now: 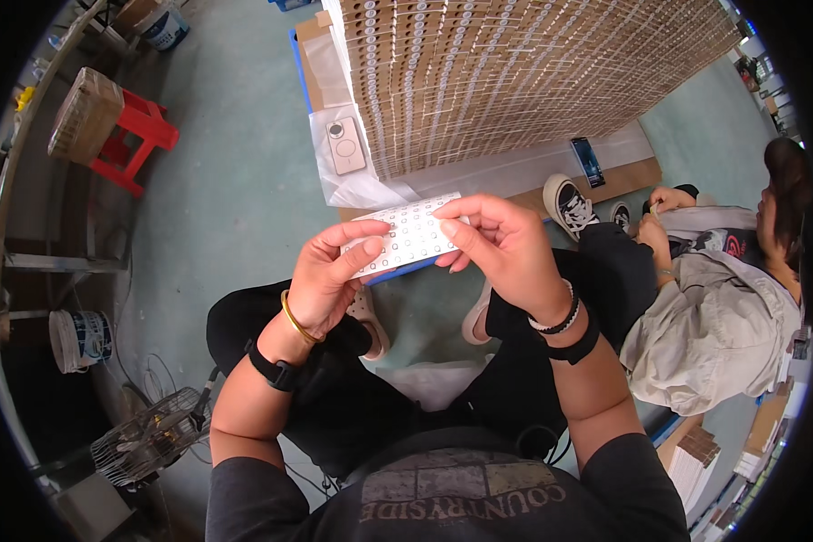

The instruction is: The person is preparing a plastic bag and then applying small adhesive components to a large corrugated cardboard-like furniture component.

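A white sheet (408, 237) covered in rows of small round rings is held between both hands in front of my knees. My left hand (334, 275) grips its left end, thumb laid across the top. My right hand (501, 242) pinches the sheet's right upper edge with thumb and fingertips. Just beyond stands a big stack (524, 72) of brown cardboard layers carrying rows of the same rings.
A phone (345, 144) lies on white plastic beside the stack; another phone (587, 161) rests on cardboard. A seated person (723, 298) works at my right. A red stool (137, 135) with a basket stands far left, a small fan (149, 438) and a bucket (79, 339) near left.
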`<action>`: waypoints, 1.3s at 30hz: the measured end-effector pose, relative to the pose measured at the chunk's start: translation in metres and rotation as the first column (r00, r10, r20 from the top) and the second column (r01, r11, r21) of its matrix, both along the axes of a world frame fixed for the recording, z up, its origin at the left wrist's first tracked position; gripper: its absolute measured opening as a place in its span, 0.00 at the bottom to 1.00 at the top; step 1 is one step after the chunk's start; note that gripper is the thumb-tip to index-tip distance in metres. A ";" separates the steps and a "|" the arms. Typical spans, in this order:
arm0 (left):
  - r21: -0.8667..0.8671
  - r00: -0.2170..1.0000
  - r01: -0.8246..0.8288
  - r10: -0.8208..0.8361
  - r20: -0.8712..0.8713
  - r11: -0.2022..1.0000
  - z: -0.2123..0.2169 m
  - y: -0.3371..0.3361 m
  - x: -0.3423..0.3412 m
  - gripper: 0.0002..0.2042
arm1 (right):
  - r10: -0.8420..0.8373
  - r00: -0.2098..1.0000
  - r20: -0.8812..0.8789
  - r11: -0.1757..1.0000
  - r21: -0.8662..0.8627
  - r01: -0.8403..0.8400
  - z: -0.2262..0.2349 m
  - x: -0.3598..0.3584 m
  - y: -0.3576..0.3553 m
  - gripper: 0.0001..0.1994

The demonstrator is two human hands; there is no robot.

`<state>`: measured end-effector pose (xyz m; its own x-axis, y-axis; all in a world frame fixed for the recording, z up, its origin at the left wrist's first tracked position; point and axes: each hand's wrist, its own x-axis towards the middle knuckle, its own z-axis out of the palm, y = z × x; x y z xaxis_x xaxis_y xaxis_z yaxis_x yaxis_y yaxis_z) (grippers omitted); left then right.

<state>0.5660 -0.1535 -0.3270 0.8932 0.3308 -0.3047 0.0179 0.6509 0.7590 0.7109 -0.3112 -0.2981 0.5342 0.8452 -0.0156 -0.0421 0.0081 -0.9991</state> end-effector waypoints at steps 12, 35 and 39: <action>0.345 0.998 -0.061 0.049 0.041 0.937 -0.005 -0.001 -0.001 0.10 | -0.035 0.999 -0.019 0.999 0.029 0.036 -0.001 -0.003 0.002 0.08; 0.586 0.969 -0.231 0.237 0.068 0.777 -0.006 -0.001 -0.003 0.13 | 0.012 0.996 -0.089 0.994 0.114 -0.002 0.000 -0.001 -0.003 0.09; 0.625 0.955 -0.295 0.249 0.164 0.722 -0.009 0.001 -0.019 0.13 | -0.042 0.988 0.148 0.987 0.157 0.018 -0.003 -0.005 0.004 0.06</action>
